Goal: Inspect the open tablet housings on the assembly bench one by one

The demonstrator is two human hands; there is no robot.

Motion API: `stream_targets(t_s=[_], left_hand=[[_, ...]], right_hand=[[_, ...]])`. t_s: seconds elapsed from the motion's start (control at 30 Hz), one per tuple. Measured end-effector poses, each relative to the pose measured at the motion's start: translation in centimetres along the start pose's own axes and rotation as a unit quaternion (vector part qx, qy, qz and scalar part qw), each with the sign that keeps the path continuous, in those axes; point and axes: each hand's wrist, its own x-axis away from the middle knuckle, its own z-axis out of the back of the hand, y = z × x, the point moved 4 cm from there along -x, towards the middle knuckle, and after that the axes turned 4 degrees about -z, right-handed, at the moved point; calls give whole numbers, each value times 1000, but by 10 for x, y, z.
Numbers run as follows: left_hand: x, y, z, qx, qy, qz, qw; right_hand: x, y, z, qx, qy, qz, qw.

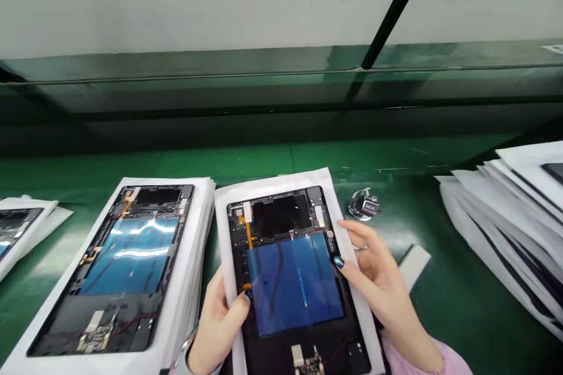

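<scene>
An opened tablet (241, 246) with its inner parts showing lies face up on a white sheet (223, 228), tilted slightly in front of me. A blue film-covered battery (290, 287) fills its middle. My left hand (222, 319) grips the tablet's left edge and the sheet, thumb on top. My right hand (378, 272) pinches the right edge, thumb on the frame beside the battery and fingers at the sheet's rim. The lower end of the tablet runs out of view. Left of it, a similar opened tablet (118, 252) rests on a stack of white sheets (193, 281).
At the far left is part of another tablet (17, 228) on white sheets. A tall layered stack of white sheets (497, 205) stands at the right. Behind my right hand are a small metallic object (365, 205) and a white block (414, 266) on the green table (396, 187).
</scene>
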Motion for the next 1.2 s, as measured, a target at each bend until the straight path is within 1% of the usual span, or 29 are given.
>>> stream_targets(t_s=[0.1, 0.17, 0.27, 0.37, 0.5, 0.7, 0.77, 0.9, 0.97, 1.07, 1.2], left_hand=[[0, -4, 1, 0, -12, 26, 1000], [-1, -7, 1, 3, -11, 68, 998], [-3, -10, -1, 37, -12, 136, 990], [-5, -9, -3, 73, -23, 169, 983], [-7, -7, -7, 102, -38, 185, 977], [-8, -7, -8, 125, -26, 199, 972], [-7, -9, -8, 127, -21, 208, 969], [-3, -14, -6, 132, -17, 215, 968], [-3, -16, -5, 138, -15, 214, 967], [-3, -16, -5, 133, -10, 224, 965], [1, -12, -5, 146, 30, 230, 962]], right_hand=[[1, 1, 0, 4, -18, 5, 1000], [1, 3, 0, -2, -22, 8, 1000], [1, 3, 0, -10, -4, 17, 1000], [1, 0, 0, 3, -15, 34, 999], [-1, 1, 2, 20, -30, 54, 998], [-5, 15, 4, 16, -18, 45, 999], [-9, 13, 2, 41, -24, 50, 998], [-15, 2, -2, 95, -44, 72, 992], [-15, -1, -3, 97, -48, 67, 992], [-13, -2, -3, 94, -38, 59, 993], [-13, -2, -3, 99, -30, 64, 993]])
